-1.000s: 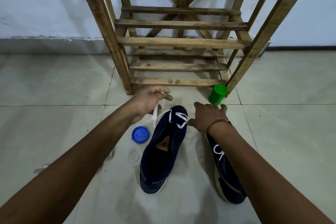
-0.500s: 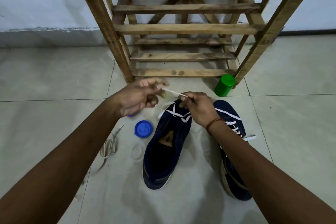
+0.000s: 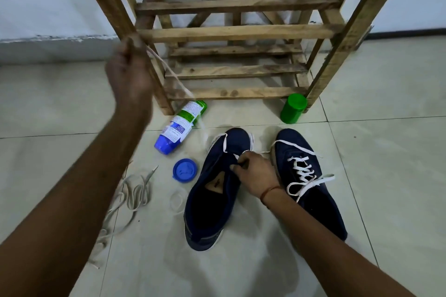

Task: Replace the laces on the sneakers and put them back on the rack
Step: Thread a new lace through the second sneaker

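Two navy sneakers lie on the tiled floor before the wooden rack (image 3: 231, 32). The left sneaker (image 3: 212, 200) has a white lace (image 3: 173, 77) threaded only near its toe. My left hand (image 3: 129, 72), raised and blurred in front of the rack's left leg, grips that lace and holds it stretched up and to the left. My right hand (image 3: 255, 175) rests on the left sneaker's upper and pinches it near the eyelets. The right sneaker (image 3: 309, 181) is laced in white, its ends loose.
A pile of old off-white laces (image 3: 130, 198) lies on the floor at left. A blue-capped bottle (image 3: 181, 126) lies on its side near the rack leg, a blue lid (image 3: 185, 171) and a clear ring (image 3: 178, 200) beside it. A green container (image 3: 292, 108) stands by the rack's right leg.
My left hand has risen up and left, drawing the lace out long. My right hand has dropped onto the left sneaker. The bottle has come into view.
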